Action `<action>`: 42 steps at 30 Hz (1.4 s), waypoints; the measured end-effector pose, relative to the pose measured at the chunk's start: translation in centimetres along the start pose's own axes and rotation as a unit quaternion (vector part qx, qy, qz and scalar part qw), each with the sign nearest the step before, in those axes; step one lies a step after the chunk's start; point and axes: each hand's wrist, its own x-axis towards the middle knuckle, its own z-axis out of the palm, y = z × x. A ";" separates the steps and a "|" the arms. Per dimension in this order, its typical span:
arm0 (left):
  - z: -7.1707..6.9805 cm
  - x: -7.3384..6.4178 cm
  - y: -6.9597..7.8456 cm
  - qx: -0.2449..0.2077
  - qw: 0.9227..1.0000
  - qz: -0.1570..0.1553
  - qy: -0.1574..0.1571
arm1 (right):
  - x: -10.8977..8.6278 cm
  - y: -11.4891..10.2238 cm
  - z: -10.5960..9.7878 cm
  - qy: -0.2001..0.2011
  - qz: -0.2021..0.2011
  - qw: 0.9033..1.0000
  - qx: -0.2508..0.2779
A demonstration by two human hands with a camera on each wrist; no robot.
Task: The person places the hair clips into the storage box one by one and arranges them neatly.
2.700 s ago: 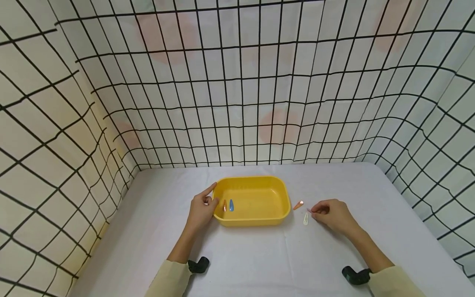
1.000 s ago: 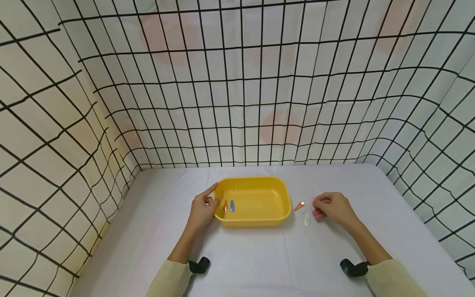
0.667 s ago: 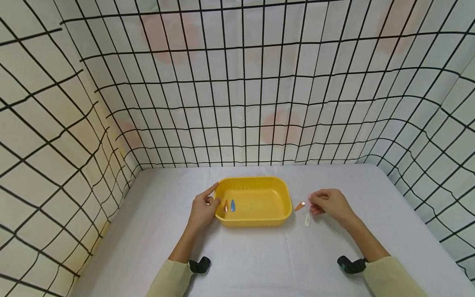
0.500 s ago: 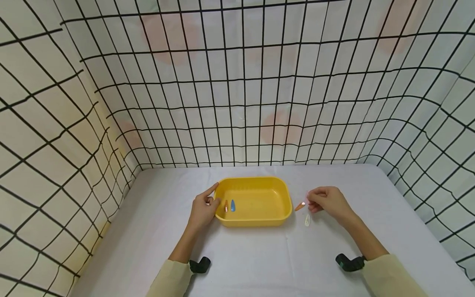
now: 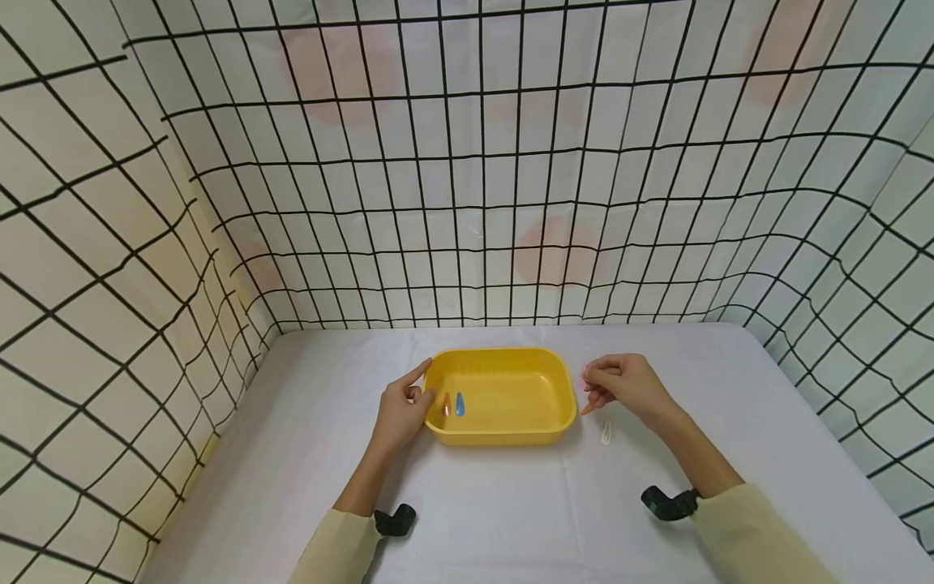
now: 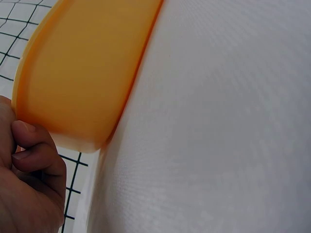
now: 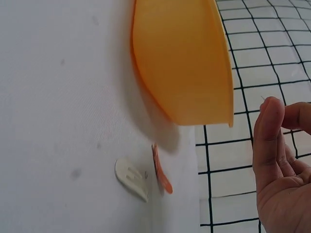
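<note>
My left hand (image 5: 396, 415) grips the left rim of a yellow plastic tray (image 5: 511, 439), index finger stretched along the side. In the left wrist view its other fingers (image 6: 41, 155) curl beside the tray's corner. My right hand (image 5: 633, 391) is raised just off the tray's right end, thumb and index finger pinching a small pink hair clip (image 5: 584, 374) that the fingertips mostly hide. Beneath that hand, an orange hair clip (image 7: 161, 170) and a white hair clip (image 7: 130, 178) lie on the cloth. Inside the tray, at its left, rest an orange-brown clip (image 5: 447, 404) and a blue clip (image 5: 460, 404).
A white cloth (image 5: 496, 503) covers the table. Black grid netting (image 5: 481, 203) over pale fabric encloses the back and both sides. Each wrist carries a small black camera, such as the left one (image 5: 396, 520).
My right hand has picked up the pink clip from beside the white one, lifted it and carried it left toward the tray, now partly over the orange clip. The left hand keeps its grip.
</note>
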 end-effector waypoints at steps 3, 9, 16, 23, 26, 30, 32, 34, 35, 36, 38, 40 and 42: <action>0.0 0.0 -0.1 -0.001 1.000 -0.002 0.000 | 0.3 -0.3 0.6 -0.006 0.001 1.000 0.008; 0.1 0.0 0.0 -0.002 1.000 -0.003 -0.001 | 1.0 -0.8 1.6 -0.018 -0.006 1.000 -0.002; 0.0 0.0 0.1 0.000 1.000 -0.006 0.000 | 1.6 -1.3 3.0 -0.020 0.007 0.999 -0.025; -0.1 -0.2 0.3 0.000 1.000 -0.008 -0.001 | 2.2 -1.9 4.8 -0.032 -0.009 0.999 0.003; -0.1 -0.2 0.4 0.000 1.000 -0.007 -0.003 | 2.5 -2.0 5.5 -0.032 -0.008 0.999 0.014; -0.1 -0.2 0.5 0.001 1.000 -0.006 -0.005 | 2.9 -2.3 6.6 -0.030 -0.002 0.999 0.024; -0.1 -0.2 0.4 0.000 1.000 -0.006 -0.005 | 3.1 -2.3 7.1 -0.033 -0.002 0.999 0.025; -0.1 -0.2 0.4 0.000 1.000 -0.006 -0.004 | 3.3 -2.4 7.5 -0.035 0.000 0.999 0.026; -0.1 -0.2 0.4 -0.001 1.000 -0.006 -0.004 | 3.4 -2.4 7.8 -0.036 0.000 0.999 0.025; -0.1 -0.2 0.4 -0.001 1.000 -0.006 -0.004 | 3.5 -2.4 8.0 -0.038 -0.001 0.999 0.025; -0.1 -0.2 0.4 -0.001 1.000 -0.007 -0.002 | 3.6 -2.5 8.4 -0.040 -0.001 0.999 0.024; -0.1 -0.2 0.4 0.000 1.000 -0.007 -0.002 | 3.8 -2.6 8.8 -0.042 -0.001 0.999 0.021; -0.1 -0.2 0.4 0.000 1.000 -0.008 -0.003 | 3.9 -2.7 9.2 -0.043 0.004 0.999 0.019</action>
